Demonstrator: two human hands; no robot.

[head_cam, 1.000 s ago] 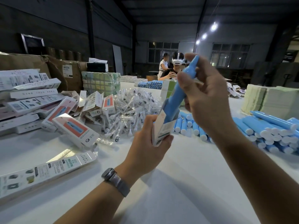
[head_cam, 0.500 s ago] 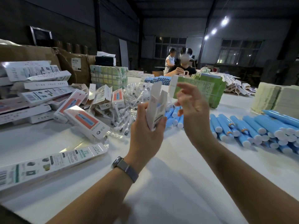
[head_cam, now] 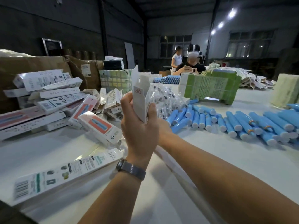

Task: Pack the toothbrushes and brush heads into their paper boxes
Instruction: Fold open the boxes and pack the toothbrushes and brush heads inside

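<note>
Left-hand (head_cam: 139,133) grip, paper box (head_cam: 140,97) upright

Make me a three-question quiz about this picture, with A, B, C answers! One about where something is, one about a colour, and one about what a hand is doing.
1. Where do the loose toothbrush handles lie?
A. right side of the table
B. on the floor
C. inside the brown cartons

2. What colour are they?
A. red
B. blue
C. black

3. What is the left hand doing?
A. resting flat
B. holding a paper box upright
C. pointing

Answers:
1 A, they are spread across the white table on the right.
2 B, blue bodies with white ends.
3 B, its fingers curl around the box, flap open on top.
</note>
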